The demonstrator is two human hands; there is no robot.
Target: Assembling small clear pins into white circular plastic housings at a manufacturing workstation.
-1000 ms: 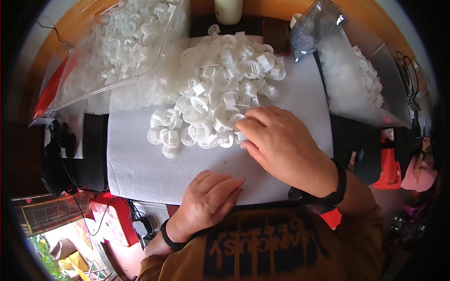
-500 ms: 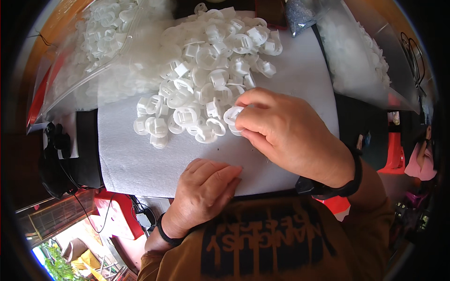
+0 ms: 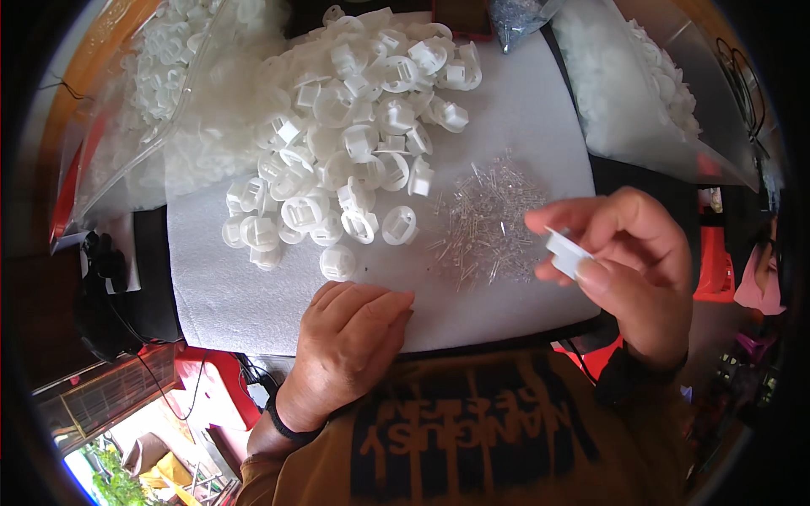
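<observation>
My right hand (image 3: 629, 266) is raised over the right part of the padded work surface. It pinches a small white plastic part (image 3: 567, 253) between thumb and fingers, seen edge-on as a flat disc with a block on it. Near the front edge rests my left hand (image 3: 350, 337), fingers curled together and their undersides hidden. Just beyond it lies a single white round part (image 3: 337, 263). A heap of similar white parts (image 3: 354, 110), discs with square sockets, covers the far left and middle. Beside my right hand spreads a pile of thin, clear, needle-like pieces (image 3: 489, 219).
Clear plastic bags of white parts stand at the left (image 3: 160, 93) and right (image 3: 641, 84) of the pale foam sheet (image 3: 245, 304). A small bag of bluish bits (image 3: 516, 21) lies at the far edge. A red stool (image 3: 215, 384) is at lower left.
My right hand has drawn away from the heap to the right, with the white part in its fingers. The clear pile it covered now shows. My left hand stays near the front edge.
</observation>
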